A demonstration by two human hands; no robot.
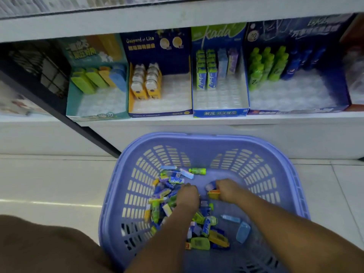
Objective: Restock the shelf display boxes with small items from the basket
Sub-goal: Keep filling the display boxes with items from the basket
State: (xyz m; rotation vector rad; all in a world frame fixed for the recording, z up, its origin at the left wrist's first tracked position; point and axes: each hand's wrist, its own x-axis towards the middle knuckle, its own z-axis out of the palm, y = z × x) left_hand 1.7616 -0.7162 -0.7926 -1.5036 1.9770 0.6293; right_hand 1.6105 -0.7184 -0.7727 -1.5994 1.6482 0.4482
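A purple slotted basket (271, 174) stands on the floor below the shelf, holding several small packaged items (169, 196) in green, blue, yellow and purple. Both my hands reach into it. My left hand (188, 196) lies knuckles up on the pile, fingers curled down among the items; what it holds is hidden. My right hand (228, 189) grips an orange-yellow item (214, 194) next to a white-and-blue one (210, 186). On the shelf stand several display boxes: a teal box (72, 101), a navy and yellow box (161, 113), a blue box (220, 113) and a dark blue box (295, 111), each partly filled at the back.
A white shelf edge (197, 121) runs under the boxes, with another shelf board (137, 22) above. A dark upright post (78, 125) slants down at the left. White floor tiles (59, 184) surround the basket. My knee (45, 247) fills the bottom left corner.
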